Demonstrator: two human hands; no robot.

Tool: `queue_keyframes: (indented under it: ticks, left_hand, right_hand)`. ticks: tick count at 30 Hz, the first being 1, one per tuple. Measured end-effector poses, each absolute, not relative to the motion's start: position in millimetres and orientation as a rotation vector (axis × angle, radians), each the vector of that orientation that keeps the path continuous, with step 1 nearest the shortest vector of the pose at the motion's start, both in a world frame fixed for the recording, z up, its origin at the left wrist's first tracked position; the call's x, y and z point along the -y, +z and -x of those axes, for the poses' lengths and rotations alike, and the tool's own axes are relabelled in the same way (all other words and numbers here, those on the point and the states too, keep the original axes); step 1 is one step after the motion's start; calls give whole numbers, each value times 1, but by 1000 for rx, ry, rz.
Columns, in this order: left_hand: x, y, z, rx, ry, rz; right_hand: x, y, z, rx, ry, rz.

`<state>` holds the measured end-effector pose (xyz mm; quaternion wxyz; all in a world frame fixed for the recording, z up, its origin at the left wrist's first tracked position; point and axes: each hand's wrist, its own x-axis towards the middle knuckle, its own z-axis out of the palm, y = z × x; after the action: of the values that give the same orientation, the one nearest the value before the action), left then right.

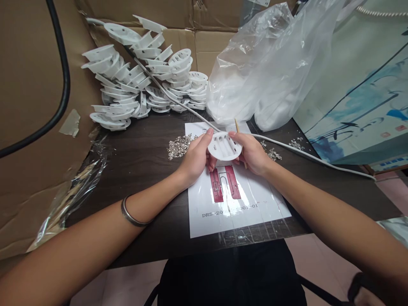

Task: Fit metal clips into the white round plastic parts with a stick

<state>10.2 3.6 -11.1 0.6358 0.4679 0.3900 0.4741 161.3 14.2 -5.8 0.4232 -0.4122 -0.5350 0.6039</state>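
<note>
A round white plastic part with slots and small metal pieces in it is held level between both hands, above a printed sheet. My left hand grips its left edge, thumb on top and fingers beneath. On the right edge, my right hand holds the part the same way and also has a thin wooden stick, whose tip points up past the thumb. Small metal pieces lie heaped beside my left hand; more metal pieces lie right of my right hand.
Stacked white round parts fill the back left against cardboard. Clear plastic bags stand at the back centre. A grey cable crosses the dark table. A patterned box stands at right, and a black cable hangs at left.
</note>
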Motion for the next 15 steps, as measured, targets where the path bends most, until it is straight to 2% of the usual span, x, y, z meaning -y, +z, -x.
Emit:
queue_keyframes:
  ticks: [15]
  left_hand:
    - [-1, -6, -11, -920, 1060, -1072]
  right_hand:
    - [-10, -6, -162, 1499, 1279, 940]
